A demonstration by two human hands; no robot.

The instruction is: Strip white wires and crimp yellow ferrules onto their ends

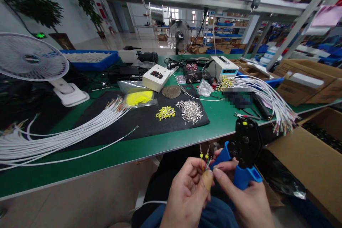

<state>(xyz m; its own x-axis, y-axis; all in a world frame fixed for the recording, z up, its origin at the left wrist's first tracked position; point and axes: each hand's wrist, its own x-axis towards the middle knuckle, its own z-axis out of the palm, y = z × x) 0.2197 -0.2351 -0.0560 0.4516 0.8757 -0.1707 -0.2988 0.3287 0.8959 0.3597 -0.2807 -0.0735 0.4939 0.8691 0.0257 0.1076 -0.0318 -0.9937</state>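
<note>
- Just below the worktop's (217,114) near edge, the left hand (187,188) pinches fine coloured wires (202,165), two tipped with yellow ferrules (201,155); likely light, limp, easily bent; best held just under the ferrules;
- beside it, the right hand (247,196) curls round blue-handled crimping pliers (246,146), probably heavy and stiff;
- farther off, lettering on the white fan's (16,57) hub is too blurred to read.

Soft indoor light falls evenly, distant windows (175,14) glow white, and wide-angle stretch distorts the left-edge fan (31,59).
</note>
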